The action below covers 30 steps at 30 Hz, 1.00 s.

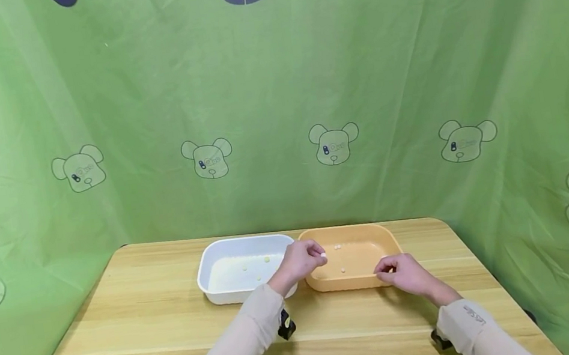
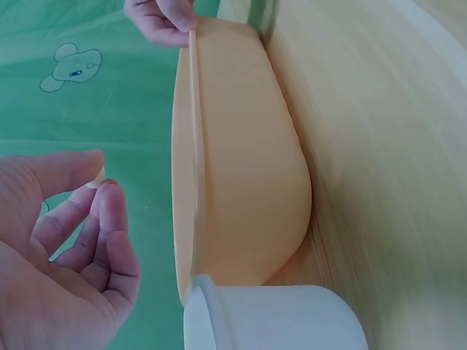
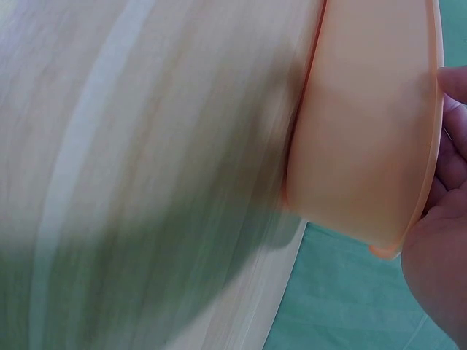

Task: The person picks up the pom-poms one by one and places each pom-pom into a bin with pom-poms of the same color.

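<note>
My left hand (image 1: 296,264) pinches a small white tablet (image 2: 98,177) between thumb and fingertips, above the near left end of the orange plastic bin (image 1: 343,284). My right hand (image 1: 410,274) grips that bin's front rim near its right corner; in the right wrist view the thumb and curled fingers (image 3: 454,131) meet at the rim. A few small white tablets (image 1: 343,270) lie on the orange bin's floor. Close beside it on the left stands a white plastic bin (image 1: 219,298), partly covered by my left wrist, with a few small yellowish tablets (image 1: 266,259) inside.
Both bins stand toward the far edge of a wooden table (image 1: 138,337). A green printed curtain (image 1: 276,197) hangs behind the table and along both sides. Dark wrist cameras (image 1: 286,324) hang under my sleeves.
</note>
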Motion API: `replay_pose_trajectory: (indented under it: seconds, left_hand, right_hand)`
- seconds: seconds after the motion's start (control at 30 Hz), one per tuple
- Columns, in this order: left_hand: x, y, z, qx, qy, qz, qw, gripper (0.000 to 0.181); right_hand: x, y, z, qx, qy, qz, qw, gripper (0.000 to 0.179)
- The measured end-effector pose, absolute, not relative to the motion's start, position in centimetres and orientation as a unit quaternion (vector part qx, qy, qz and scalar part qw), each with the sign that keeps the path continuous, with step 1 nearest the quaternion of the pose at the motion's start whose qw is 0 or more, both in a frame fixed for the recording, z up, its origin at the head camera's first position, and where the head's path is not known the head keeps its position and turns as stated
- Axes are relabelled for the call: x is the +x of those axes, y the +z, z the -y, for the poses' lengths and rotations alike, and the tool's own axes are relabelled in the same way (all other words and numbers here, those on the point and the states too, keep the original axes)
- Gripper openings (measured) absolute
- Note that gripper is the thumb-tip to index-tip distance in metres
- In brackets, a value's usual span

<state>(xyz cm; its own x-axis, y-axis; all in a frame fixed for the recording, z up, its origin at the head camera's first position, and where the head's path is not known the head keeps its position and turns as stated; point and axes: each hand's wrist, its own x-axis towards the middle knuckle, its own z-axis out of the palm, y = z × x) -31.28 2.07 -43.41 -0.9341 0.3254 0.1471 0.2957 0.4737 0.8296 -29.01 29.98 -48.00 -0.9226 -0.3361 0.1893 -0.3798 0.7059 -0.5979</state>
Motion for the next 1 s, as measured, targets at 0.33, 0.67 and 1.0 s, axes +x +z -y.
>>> replay_pose_trajectory:
  seconds: [0.33, 0.67, 1.0]
  left_hand:
    - [-31.9, -43.4, -2.5, 0.177, 0.453, -0.874, 0.005, 0.006]
    - [-32.3, -43.5, -3.0, 0.176, 0.444, -0.878, 0.008, 0.007]
    - [-32.8, -43.9, -3.5, 0.172, 0.425, -0.889, 0.004, 0.008]
  right_hand:
    - [-29.3, -48.3, -30.1, 0.2, 0.331, 0.921, 0.037, 0.006]
    - [-29.3, -48.4, -30.2, 0.202, 0.33, 0.922, 0.037, 0.008]
    - [-29.2, -48.4, -30.2, 0.2, 0.334, 0.92, 0.041, 0.008]
